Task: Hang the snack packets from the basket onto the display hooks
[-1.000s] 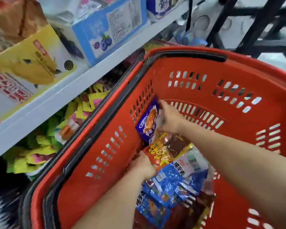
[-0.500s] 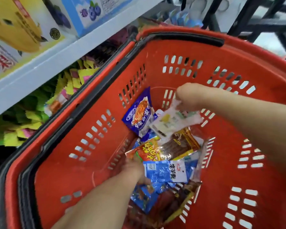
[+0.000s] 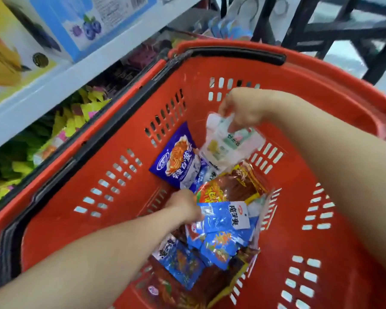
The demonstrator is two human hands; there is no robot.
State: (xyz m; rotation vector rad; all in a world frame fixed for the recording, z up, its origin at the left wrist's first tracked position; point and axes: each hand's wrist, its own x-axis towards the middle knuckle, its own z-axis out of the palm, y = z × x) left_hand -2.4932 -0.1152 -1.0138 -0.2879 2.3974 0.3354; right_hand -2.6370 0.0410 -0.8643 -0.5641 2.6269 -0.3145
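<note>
A red plastic basket (image 3: 321,90) holds several snack packets. My right hand (image 3: 243,108) pinches the top of a white and green packet (image 3: 227,143), which hangs lifted above the pile. My left hand (image 3: 183,204) reaches down into the pile and grips the edge of a light blue packet (image 3: 227,217). A dark blue packet (image 3: 178,161) leans against the basket's left wall. An orange and brown packet (image 3: 234,184) lies between the two hands. More blue packets (image 3: 183,264) lie nearer me.
A white shelf (image 3: 76,74) runs along the left, with a blueberry box (image 3: 89,25) and a yellow box (image 3: 2,63) on it. Beneath it hang yellow and green packets (image 3: 71,121). A black metal frame (image 3: 334,30) stands behind the basket.
My right hand has pulled the white and green packet up out of the pile. My left hand stayed down among the packets, now on the light blue one.
</note>
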